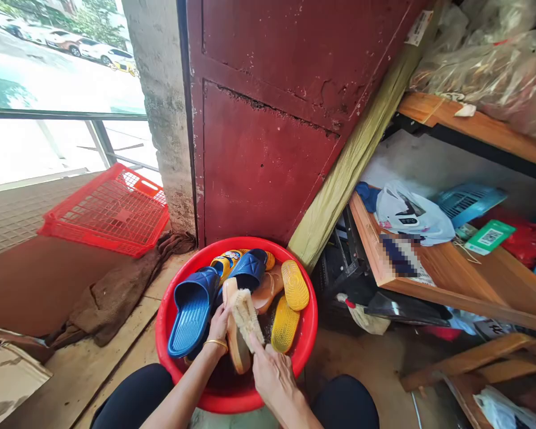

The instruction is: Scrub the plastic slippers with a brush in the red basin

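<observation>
A red plastic basin (311, 342) holds dark water and several slippers. My left hand (218, 325) is closed on the edge of a tan slipper (239, 354), which stands tilted in the basin. In my right hand (272, 370) is a scrubbing brush (246, 311) with cream bristles, its head against or just over the tan slipper. Around them lie a blue slipper (190, 322), another blue slipper (251, 267), a yellow slipper (295, 285) sole up, a second yellow slipper (284, 326), a patterned yellow slipper (226, 262) and another tan slipper (267, 293), partly covered.
Behind the basin stands a dark red door (268, 167), with a rolled yellowish-green sheet (339, 179) leaning beside it. A red crate (111, 208) and a brown cloth (111, 304) are at left. Wooden shelves (482, 286) with bags fill the right. My knees flank the basin.
</observation>
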Available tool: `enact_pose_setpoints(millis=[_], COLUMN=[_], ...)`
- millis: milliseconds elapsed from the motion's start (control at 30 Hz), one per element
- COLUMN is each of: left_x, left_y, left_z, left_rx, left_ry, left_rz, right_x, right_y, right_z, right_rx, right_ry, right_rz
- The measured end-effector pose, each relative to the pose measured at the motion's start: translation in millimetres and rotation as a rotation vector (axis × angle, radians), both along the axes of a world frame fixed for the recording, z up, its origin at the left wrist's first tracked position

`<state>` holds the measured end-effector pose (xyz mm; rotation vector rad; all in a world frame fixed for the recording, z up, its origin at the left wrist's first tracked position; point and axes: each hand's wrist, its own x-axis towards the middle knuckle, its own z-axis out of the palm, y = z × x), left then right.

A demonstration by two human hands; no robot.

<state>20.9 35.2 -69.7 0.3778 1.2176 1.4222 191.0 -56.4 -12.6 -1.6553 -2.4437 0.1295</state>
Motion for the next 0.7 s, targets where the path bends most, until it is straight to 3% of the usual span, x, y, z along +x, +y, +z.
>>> enact_pose_setpoints(millis=[100, 167, 267, 367, 433, 500, 567, 700], left_x=[-2.7, -1.1, 5.3, 11.1, 11.3, 8.5, 4.6, 1.8], left_y=[3.4, 2.6, -4.3, -14.4, -18.7, -18.5, -14.6, -6.1], left_z=[0.2, 2.7, 8.0, 11.5, 11.7, 10.6, 9.0, 7.4], left_rx=[0.000, 0.029, 0.092, 0.170, 0.196, 0.198, 0.196, 0.144], left_ry=[0.024, 0.060, 0.131, 0.300, 0.480, 0.615, 0.622, 0.349], left_rz=[-0.013, -0.037, -0.076, -0.195, -0.253, -0.275, -0.326, -0.448], right_x=[35.6, 41.4, 23.2, -0.6, -5.5, -0.5, 9.8, 31.6], right_y=[-29.9, -34.9, -11.8, 35.6, 63.3, 74.3, 63.4, 3.9], right_z=[-24.3, -27.2, -9.4, 23.5, 41.8, 48.0, 38.5, -5.3], right_rx=[-0.058, -0.058, -0.049, -0.029, -0.046, -0.054, -0.037, 0.018], right_ry=[-0.005, 0.003, 0.012, 0.036, 0.059, 0.028, -0.044, -0.135], right_rz=[0.035, -0.002, -0.061, -0.139, -0.143, -0.147, -0.144, -0.021])
